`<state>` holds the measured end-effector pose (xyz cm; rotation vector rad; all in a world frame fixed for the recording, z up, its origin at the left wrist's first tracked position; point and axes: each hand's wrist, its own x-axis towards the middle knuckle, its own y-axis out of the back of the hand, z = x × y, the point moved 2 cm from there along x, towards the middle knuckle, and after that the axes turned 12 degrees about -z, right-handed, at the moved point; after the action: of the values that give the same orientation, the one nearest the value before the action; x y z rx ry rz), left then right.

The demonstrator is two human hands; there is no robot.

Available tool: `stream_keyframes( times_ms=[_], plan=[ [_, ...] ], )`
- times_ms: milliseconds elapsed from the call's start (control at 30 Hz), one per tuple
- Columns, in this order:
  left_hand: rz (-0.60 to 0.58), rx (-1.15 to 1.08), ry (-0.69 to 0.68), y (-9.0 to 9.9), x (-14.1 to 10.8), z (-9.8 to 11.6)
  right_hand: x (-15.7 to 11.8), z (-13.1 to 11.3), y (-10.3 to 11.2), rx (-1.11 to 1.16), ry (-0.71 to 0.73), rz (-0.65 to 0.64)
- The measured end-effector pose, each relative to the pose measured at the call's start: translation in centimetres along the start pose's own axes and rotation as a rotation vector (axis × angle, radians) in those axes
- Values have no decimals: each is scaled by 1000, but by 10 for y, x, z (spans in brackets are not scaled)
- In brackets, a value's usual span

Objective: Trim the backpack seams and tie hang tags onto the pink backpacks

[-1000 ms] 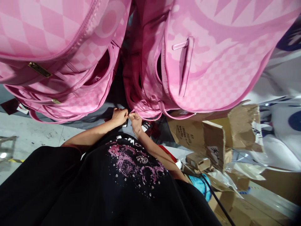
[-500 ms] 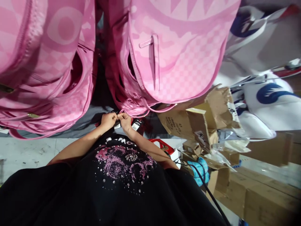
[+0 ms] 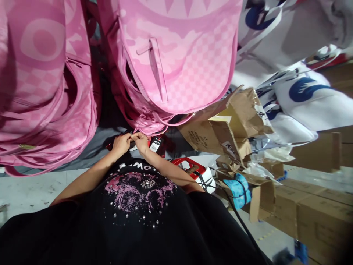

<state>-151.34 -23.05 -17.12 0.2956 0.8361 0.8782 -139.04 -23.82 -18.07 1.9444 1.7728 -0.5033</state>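
My left hand (image 3: 121,144) and my right hand (image 3: 141,143) meet fingertip to fingertip at the lower edge of a pink checkered backpack (image 3: 190,70). Both are closed in a pinch, and what sits between the fingertips is too small to make out. A thin pink loop (image 3: 135,130) of the bag comes down right above the fingers. Beside my right hand lies a black hang tag (image 3: 156,143) with a white barcode label. Part of another white label shows beneath the hands.
A second pink backpack (image 3: 46,84) stands at the left. On the right are an open brown carton (image 3: 212,134), white bags with blue prints (image 3: 311,95), a blue wrapped bundle (image 3: 238,191) and stacked cardboard boxes (image 3: 317,206). A black cable (image 3: 242,224) runs past my right side.
The view has shifted and turned a little, so the bags appear further left. Both hands keep their pinch at the same spot under the backpack.
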Motion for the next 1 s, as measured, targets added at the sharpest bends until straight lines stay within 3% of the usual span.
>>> stream_keyframes(
  times_ms=[300, 433, 600, 733, 867, 1000],
  plan=[
    [-57, -51, -4, 0, 4, -5, -2, 1, 0, -15, 19, 19],
    [-29, -66, 20, 0, 6, -4, -3, 2, 1, -11, 12, 30],
    [-110, -117, -54, -1, 12, -7, -2, 5, 1, -3, 1, 37],
    [-76, -119, -42, -1, 13, -9, -2, 8, 1, 10, -18, 42],
    [-126, -121, -73, -3, 12, -9, 0, 10, 2, 19, -33, 35],
    [-68, -85, -50, 0, 11, -6, 2, 11, 4, 14, -54, 21]
  ],
)
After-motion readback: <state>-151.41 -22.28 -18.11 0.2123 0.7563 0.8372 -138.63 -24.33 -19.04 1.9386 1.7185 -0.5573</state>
